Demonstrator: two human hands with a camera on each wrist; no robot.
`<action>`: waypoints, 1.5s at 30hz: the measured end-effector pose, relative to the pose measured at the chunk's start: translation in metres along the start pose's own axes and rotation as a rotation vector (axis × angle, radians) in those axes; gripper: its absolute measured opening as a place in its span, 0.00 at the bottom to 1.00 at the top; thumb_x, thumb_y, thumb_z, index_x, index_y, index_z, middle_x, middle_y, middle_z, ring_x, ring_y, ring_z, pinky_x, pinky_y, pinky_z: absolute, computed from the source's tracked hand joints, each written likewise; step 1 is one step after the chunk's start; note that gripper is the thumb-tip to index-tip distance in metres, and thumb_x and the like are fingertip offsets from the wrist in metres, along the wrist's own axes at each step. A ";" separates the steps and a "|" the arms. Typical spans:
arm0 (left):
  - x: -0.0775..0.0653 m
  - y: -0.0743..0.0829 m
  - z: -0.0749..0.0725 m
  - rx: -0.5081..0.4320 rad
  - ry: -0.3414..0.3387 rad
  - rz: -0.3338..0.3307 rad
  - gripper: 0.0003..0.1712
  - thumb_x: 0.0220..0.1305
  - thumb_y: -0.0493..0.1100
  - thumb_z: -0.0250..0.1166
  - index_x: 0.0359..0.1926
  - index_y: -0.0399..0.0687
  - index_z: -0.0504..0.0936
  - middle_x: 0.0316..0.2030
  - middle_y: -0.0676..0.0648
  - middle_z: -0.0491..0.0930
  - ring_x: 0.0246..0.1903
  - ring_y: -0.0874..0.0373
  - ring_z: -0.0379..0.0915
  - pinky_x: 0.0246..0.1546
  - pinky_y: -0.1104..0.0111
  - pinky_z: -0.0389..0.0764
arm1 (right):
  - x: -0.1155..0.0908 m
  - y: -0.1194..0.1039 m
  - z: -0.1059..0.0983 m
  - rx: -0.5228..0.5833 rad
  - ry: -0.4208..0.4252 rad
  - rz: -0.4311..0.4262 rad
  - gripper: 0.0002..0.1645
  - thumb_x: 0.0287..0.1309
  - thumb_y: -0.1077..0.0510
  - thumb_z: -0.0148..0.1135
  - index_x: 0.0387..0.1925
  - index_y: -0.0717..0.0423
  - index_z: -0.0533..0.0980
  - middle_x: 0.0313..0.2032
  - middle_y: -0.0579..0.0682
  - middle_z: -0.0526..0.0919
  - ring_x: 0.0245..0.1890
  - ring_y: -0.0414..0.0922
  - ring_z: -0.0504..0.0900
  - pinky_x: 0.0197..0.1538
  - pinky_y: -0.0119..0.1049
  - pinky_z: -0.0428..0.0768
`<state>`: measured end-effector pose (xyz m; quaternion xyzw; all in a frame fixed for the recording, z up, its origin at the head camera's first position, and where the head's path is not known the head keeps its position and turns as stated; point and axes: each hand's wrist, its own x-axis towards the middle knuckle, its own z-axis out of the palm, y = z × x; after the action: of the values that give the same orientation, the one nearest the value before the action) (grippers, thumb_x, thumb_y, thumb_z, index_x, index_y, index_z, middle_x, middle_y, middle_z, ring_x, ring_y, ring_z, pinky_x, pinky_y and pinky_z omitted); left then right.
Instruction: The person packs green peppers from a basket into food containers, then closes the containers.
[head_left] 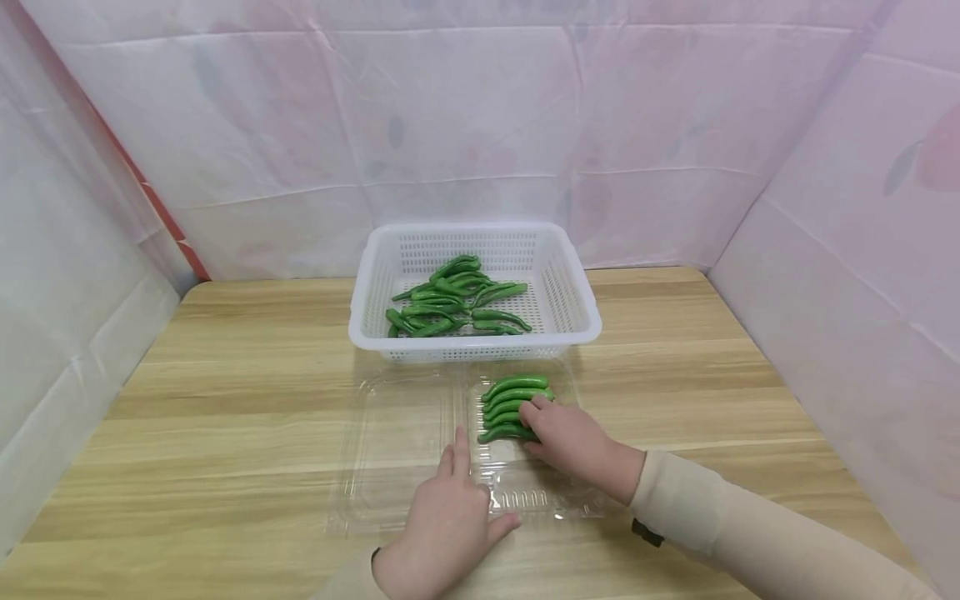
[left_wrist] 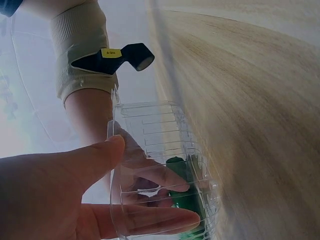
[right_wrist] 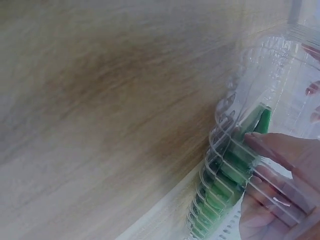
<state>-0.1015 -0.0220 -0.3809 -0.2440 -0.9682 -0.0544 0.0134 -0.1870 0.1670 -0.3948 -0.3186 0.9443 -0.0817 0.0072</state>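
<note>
A clear plastic clamshell box (head_left: 525, 492) lies unfolded on the table. Its right half holds a stacked row of green chili peppers (head_left: 517, 382), lying side by side. My right hand (head_left: 573, 437) reaches into that half from the right and pinches the nearest pepper (head_left: 506, 432) between thumb and bent fingers. In the right wrist view, the thumb of the right hand (right_wrist: 280, 150) touches a pepper seen through the ribbed wall. My left hand (head_left: 446, 521) rests at the box's middle fold, fingers straight and thumb spread out by the near rim.
Behind the box stands a white perforated basket (head_left: 362, 325) with a loose pile of green chili peppers (head_left: 450, 296). The box's flat left half (head_left: 397, 450) spreads on the wooden table (head_left: 225, 400). Pale patterned cloth (head_left: 465, 117) hangs around the back and sides.
</note>
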 end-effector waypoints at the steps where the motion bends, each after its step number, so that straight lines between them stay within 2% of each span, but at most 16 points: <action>1: 0.000 -0.001 0.002 0.001 0.003 -0.001 0.34 0.55 0.71 0.56 0.17 0.46 0.83 0.59 0.23 0.60 0.53 0.35 0.68 0.16 0.60 0.79 | 0.001 0.000 0.000 0.000 -0.002 0.000 0.17 0.46 0.56 0.71 0.27 0.53 0.68 0.27 0.45 0.68 0.21 0.41 0.69 0.22 0.35 0.72; 8: -0.001 -0.002 -0.002 0.009 -0.014 -0.015 0.34 0.54 0.71 0.56 0.19 0.46 0.84 0.60 0.23 0.60 0.53 0.35 0.68 0.16 0.60 0.78 | 0.004 -0.001 0.000 0.010 0.003 -0.006 0.17 0.47 0.55 0.71 0.28 0.53 0.68 0.27 0.45 0.67 0.21 0.40 0.69 0.22 0.34 0.72; 15: -0.001 -0.004 -0.001 0.014 0.006 -0.010 0.32 0.55 0.70 0.56 0.18 0.48 0.84 0.59 0.23 0.61 0.53 0.35 0.69 0.14 0.63 0.77 | 0.006 -0.003 -0.004 0.037 0.013 -0.002 0.17 0.48 0.52 0.70 0.28 0.54 0.69 0.27 0.44 0.67 0.21 0.39 0.68 0.23 0.34 0.71; 23: -0.001 -0.004 -0.001 0.006 -0.006 -0.017 0.32 0.55 0.70 0.56 0.18 0.49 0.83 0.59 0.22 0.60 0.53 0.34 0.68 0.16 0.63 0.78 | 0.010 -0.006 -0.020 0.069 0.023 -0.022 0.18 0.47 0.50 0.71 0.30 0.53 0.70 0.28 0.44 0.69 0.22 0.38 0.69 0.22 0.33 0.71; 28: 0.000 -0.003 -0.001 0.054 0.001 -0.007 0.34 0.54 0.72 0.55 0.14 0.50 0.81 0.58 0.23 0.62 0.52 0.36 0.70 0.17 0.63 0.78 | 0.018 -0.002 -0.033 0.111 0.052 -0.044 0.18 0.49 0.49 0.70 0.31 0.54 0.72 0.29 0.45 0.73 0.25 0.39 0.72 0.26 0.33 0.74; 32: 0.001 -0.001 -0.001 0.081 -0.013 -0.005 0.35 0.54 0.73 0.53 0.14 0.50 0.81 0.58 0.24 0.63 0.51 0.37 0.71 0.17 0.63 0.78 | 0.029 0.003 -0.045 0.170 0.130 -0.065 0.15 0.50 0.52 0.69 0.30 0.56 0.73 0.28 0.47 0.75 0.28 0.43 0.75 0.32 0.34 0.76; 35: 0.001 0.000 -0.002 0.089 -0.031 -0.008 0.36 0.54 0.74 0.52 0.14 0.50 0.81 0.58 0.24 0.63 0.52 0.38 0.71 0.18 0.63 0.78 | 0.040 0.006 -0.058 0.205 0.178 -0.031 0.12 0.53 0.54 0.67 0.31 0.56 0.74 0.28 0.46 0.76 0.26 0.41 0.74 0.30 0.34 0.75; 40: 0.001 0.000 0.000 0.118 -0.030 0.000 0.37 0.54 0.74 0.51 0.11 0.49 0.79 0.58 0.25 0.64 0.52 0.39 0.70 0.18 0.66 0.77 | 0.069 0.012 -0.085 0.271 0.163 0.044 0.06 0.59 0.56 0.61 0.33 0.55 0.76 0.30 0.45 0.77 0.24 0.39 0.72 0.29 0.34 0.73; 45: -0.001 -0.001 0.000 0.143 -0.012 0.010 0.38 0.55 0.74 0.51 0.08 0.50 0.76 0.58 0.25 0.65 0.52 0.40 0.71 0.17 0.68 0.76 | 0.102 0.016 -0.104 0.269 0.158 0.045 0.06 0.62 0.57 0.57 0.34 0.56 0.76 0.31 0.47 0.79 0.25 0.41 0.74 0.31 0.37 0.74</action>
<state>-0.1014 -0.0230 -0.3814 -0.2478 -0.9684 0.0163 0.0254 -0.2844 0.1337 -0.2904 -0.2860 0.9294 -0.2322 -0.0226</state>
